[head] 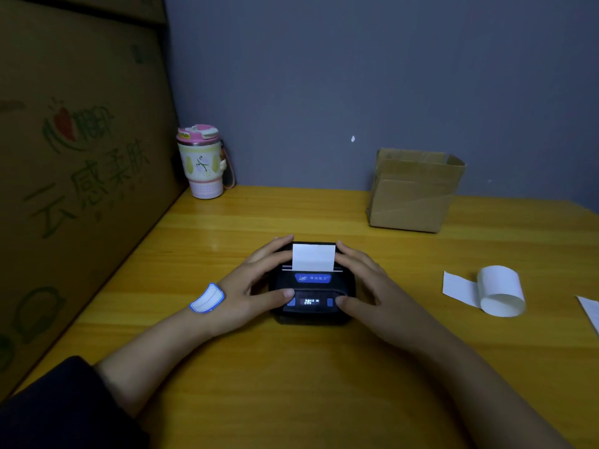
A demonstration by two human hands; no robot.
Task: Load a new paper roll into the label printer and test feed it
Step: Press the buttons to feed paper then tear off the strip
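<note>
flanking printer [311, 288], hands hide sides; display text unreadable

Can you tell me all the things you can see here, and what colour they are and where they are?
label printer: 1, black with a blue badge and a lit screen, middle of the table
paper strip: 1, white, sticking up out of the printer's slot
loose paper roll: 1, white, partly unrolled, on the table to the right
paper piece: 1, white, at the right edge, cut off by the picture
small cardboard box: 1, brown, open, back right by the wall
cup: 1, pink and cream with a lid, back left corner
big cardboard box: 1, brown with green print, along the left
table: 1, yellow wood
sticker: 1, white with blue edge, on the left wrist
left hand: on the printer's left side
right hand: on the printer's right side
</note>
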